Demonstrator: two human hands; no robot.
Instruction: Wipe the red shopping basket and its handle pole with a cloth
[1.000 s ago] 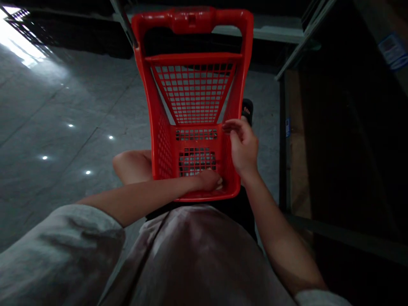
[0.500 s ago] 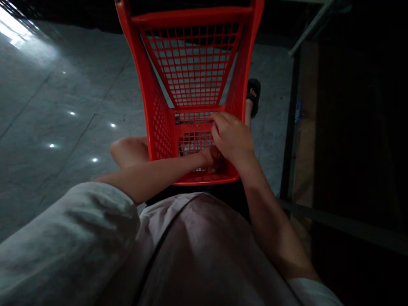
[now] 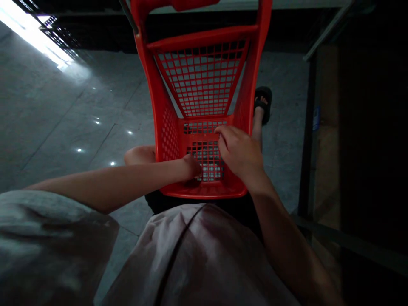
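A red plastic shopping basket (image 3: 204,190) with grid walls stands in front of my body, between my legs. My left hand (image 3: 192,166) reaches inside it, low at the near left of the grid bottom. Its fingers are curled downward in shadow, and what they hold, if anything, does not show. My right hand (image 3: 239,149) hangs over the basket's right side, palm down. Its thumb stands apart from the loosely bent fingers, and nothing shows in it.
Grey floor tiles (image 3: 63,127) with bright light spots lie to the left. My right foot in a black sandal (image 3: 264,104) is beyond the basket's right side. A dark shelf-like structure (image 3: 325,127) runs along the right. A dark crate (image 3: 60,36) is at the upper left.
My left hand has moved left across the basket's bottom, away from my right hand. My right hand keeps its place at the right side. The whole view has shifted slightly.
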